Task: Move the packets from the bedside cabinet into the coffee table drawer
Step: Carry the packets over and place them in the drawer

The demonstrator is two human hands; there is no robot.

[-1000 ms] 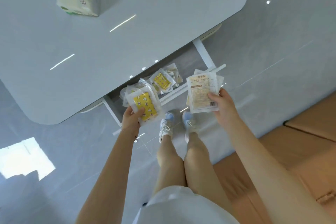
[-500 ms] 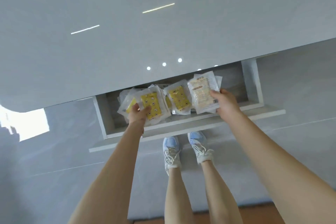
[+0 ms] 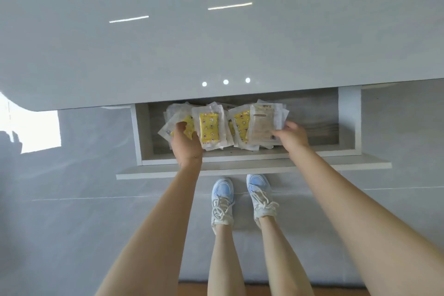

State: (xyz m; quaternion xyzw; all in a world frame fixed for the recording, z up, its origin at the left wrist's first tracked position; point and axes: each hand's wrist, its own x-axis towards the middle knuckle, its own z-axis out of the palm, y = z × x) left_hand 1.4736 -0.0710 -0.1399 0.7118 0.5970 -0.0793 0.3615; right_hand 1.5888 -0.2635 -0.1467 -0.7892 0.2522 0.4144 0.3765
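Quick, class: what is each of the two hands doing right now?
Left hand grips clear plastic packets with yellow contents.
Right hand holds a flat white packet with brown print.

A room in a home, most probably a living room.

A low table [image 3: 216, 43] with a glossy pale grey top stands on a floor [image 3: 72, 211] of large grey tiles. Its shallow drawer [image 3: 349, 122] is open toward a person who stands just beside it with bare legs and light blue sneakers [image 3: 222, 202]. The drawer holds small sealed packets [image 3: 210, 127], yellow printed ones and a beige one, loosely piled as in a household. The table top mirrors three thin strip lamps [image 3: 230, 6] and three small round spot lamps [image 3: 225, 82]. A bright patch of daylight [image 3: 36, 132] lies on the floor at the left, and a strip of wood-coloured flooring [image 3: 192, 290] shows at the bottom edge.
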